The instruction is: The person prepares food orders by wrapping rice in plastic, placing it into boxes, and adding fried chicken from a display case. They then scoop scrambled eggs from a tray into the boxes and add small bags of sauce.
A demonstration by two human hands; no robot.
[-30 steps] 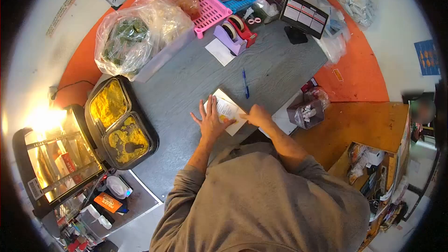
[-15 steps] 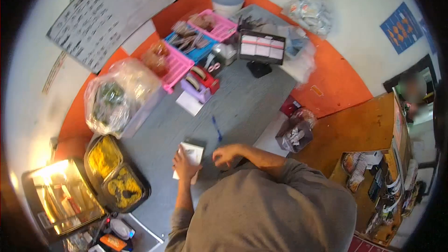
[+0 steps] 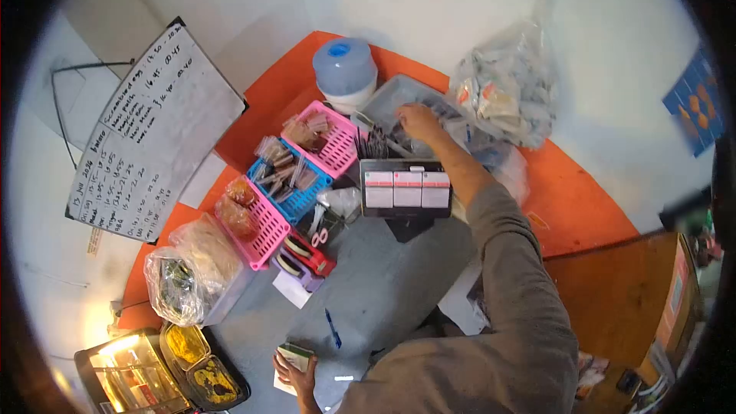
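Note:
On the grey table, my left hand (image 3: 297, 372) is wrapped round a small white box (image 3: 284, 383) with a dark green edge. A blue pen (image 3: 333, 330) lies just beyond it, and a small white strip (image 3: 343, 378) is to its right. Stretched far forward, my right hand (image 3: 418, 121) is over the grey bin (image 3: 399, 90) at the back, its fingers curled down among dark and clear plastic items. What those fingers hold is hidden. A tablet-like display (image 3: 406, 190) stands on the near side of my right forearm.
Pink baskets (image 3: 349, 155) and a blue basket (image 3: 307, 201) hold packets and utensils. Tape dispensers (image 3: 307, 261) and scissors (image 3: 319, 236) are nearby. A lit glass case (image 3: 130, 372) and yellow food containers (image 3: 215, 383) stand at left. A bag (image 3: 502, 88) hangs at right.
My right hand has gone from beside the white box, near the table's front, up to the grey bin. My left hand stays at the box. The view has shifted upward.

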